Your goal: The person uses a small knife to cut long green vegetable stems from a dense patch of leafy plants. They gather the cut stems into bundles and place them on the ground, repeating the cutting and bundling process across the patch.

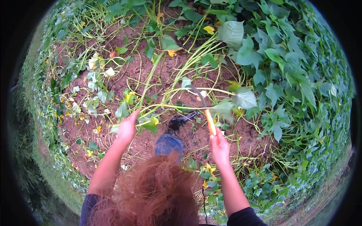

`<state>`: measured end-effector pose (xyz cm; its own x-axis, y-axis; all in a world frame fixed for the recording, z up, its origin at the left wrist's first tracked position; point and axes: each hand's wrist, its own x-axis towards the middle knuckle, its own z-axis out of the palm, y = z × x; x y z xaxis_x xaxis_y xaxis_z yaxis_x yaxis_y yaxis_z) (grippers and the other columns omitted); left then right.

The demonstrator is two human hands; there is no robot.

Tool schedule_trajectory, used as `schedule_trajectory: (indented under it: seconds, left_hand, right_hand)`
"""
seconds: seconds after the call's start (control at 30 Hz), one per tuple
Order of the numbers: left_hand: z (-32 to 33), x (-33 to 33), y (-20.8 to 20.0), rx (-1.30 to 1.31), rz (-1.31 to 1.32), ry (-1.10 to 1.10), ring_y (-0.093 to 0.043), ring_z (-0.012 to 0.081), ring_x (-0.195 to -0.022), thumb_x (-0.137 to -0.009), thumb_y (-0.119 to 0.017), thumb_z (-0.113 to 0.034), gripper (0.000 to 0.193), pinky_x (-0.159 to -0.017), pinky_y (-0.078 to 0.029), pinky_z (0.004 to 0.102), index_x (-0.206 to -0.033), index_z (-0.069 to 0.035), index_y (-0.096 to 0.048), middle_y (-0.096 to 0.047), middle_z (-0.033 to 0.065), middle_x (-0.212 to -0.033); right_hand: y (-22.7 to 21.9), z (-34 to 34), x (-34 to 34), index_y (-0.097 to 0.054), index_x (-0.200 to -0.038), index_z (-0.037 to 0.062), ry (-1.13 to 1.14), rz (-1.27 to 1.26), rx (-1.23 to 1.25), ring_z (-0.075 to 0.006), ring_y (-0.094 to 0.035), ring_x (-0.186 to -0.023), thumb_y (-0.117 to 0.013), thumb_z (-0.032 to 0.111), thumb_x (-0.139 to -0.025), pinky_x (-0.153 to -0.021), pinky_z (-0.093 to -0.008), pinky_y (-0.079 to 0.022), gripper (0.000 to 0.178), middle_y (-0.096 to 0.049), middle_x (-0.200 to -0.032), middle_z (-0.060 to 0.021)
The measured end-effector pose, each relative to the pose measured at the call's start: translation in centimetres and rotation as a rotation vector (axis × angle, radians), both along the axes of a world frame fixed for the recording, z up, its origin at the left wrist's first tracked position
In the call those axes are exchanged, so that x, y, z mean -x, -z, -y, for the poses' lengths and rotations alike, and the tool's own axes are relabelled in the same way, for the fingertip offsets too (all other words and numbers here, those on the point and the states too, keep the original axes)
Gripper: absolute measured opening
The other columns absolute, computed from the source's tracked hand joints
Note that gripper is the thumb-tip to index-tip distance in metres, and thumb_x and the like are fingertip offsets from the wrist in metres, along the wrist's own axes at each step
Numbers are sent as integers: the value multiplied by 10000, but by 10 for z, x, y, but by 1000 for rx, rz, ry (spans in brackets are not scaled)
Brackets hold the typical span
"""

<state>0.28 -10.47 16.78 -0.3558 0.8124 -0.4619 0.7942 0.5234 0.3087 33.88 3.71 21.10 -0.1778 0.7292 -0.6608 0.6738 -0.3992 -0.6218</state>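
Note:
My left hand [127, 128] is closed round a few long leafy vine stems [173, 107], which stretch rightward over the soil. Gripped in my right hand [220, 146] is a sickle [210, 122] with an orange handle. Its dark, curved blade points up and to the left, crossing the stems at their right part. Whether the edge touches them I cannot tell. Pale broad leaves [245, 98] hang at the stems' right end, close to the blade.
Reddish-brown soil [241, 133] lies between my arms, strewn with bare stems and yellow leaves. A dark shoe [176, 123] and a blue trouser leg [169, 145] are on it. Dense green vines [294, 71] cover the right side and the far edge. Hair fills the lower middle.

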Motion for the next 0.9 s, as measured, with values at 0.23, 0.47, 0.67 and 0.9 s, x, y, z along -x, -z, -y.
schedule_trajectory:
  seconds: [0.23,0.47,0.67,0.9]
  left_hand:
    - [261,148,-94,-95,46,-991,-507,114,-509,-884,-500,-55,503,-376,-408,231,-1324,-287,-426,-629,84,-921]
    - [253,198,-179,-71,405,-1502,-537,151,-560,-958,-358,-75,254,-505,-490,288,-1185,-54,-470,-537,47,-745]
    - [88,131,-43,102,799,-1332,-538,265,-1103,-974,-264,-153,384,-971,-449,369,-1284,13,-418,-501,203,-1215]
    - [-98,17,61,-62,1041,-1050,-512,198,-1162,-832,-504,73,449,-941,-427,321,-1255,-80,-486,-493,158,-1300]
  right_hand:
    - [-2,47,-23,-460,-1328,68,145,-104,93,-39,-472,-602,-541,159,-934,-537,-195,-417,413,-526,-738,39]
    - [14,28,-23,-483,-1310,69,233,-159,115,-56,-502,-576,-551,167,-919,-540,-234,-445,409,-560,-673,3]
    - [39,-10,-40,-471,-1316,63,254,-32,21,-59,-527,-613,-533,193,-932,-575,-232,-460,411,-564,-705,10]
    - [75,-68,-42,-470,-1303,42,420,-72,27,-51,-483,-541,-525,204,-933,-487,-212,-408,407,-540,-668,18]
